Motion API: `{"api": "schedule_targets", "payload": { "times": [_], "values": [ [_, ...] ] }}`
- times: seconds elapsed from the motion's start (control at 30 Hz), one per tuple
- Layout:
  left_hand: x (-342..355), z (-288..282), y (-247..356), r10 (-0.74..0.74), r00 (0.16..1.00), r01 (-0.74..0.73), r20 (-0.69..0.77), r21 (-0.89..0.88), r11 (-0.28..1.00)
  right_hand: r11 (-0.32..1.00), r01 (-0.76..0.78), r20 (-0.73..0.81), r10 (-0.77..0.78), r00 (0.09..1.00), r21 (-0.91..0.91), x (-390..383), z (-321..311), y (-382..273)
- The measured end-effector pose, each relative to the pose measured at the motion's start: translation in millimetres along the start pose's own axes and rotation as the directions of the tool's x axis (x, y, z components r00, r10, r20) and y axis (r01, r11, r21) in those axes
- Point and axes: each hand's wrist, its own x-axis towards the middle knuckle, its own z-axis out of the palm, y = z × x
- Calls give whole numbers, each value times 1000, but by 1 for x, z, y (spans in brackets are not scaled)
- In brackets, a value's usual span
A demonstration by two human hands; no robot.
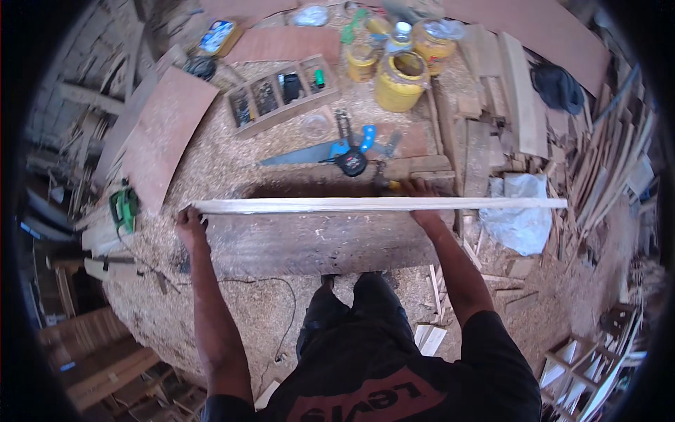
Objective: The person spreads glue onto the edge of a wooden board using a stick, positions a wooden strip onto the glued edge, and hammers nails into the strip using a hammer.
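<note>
A long, pale wooden strip (316, 205) stretches crosswise in front of me, above a brown wooden bench board (316, 243). At its left end my left hand (190, 226) is closed on it, fingers curled at the tip. Right of the middle, my right hand (423, 202) grips the strip, with fingers over the far edge and thumb side hidden. The strip's right end reaches out past the bench. Just beyond it lie a handsaw (299, 154) with a blue handle and a black tape measure (351, 162). Close to my right fingers is a small yellow-handled tool (388, 184), partly hidden.
Beyond the bench stand a divided wooden tool box (281, 110) and several yellow tubs (399, 91). A green power tool (124, 207) sits at left, near a plywood sheet (165, 133). A clear plastic bag (524, 228) and stacked offcuts lie at right. Wood shavings cover the floor.
</note>
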Motion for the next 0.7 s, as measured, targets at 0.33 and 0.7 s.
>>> {"api": "schedule_targets", "payload": {
  "times": [0.33,0.7],
  "values": [
    [-3,-2,-3,-10,999,16,51,-126,992,766,-308,-2,374,927,564,-90,-51,74],
    [-4,-9,-1,24,988,16,155,-247,969,301,-510,313,514,798,806,-164,-168,-92]
  ]
}}
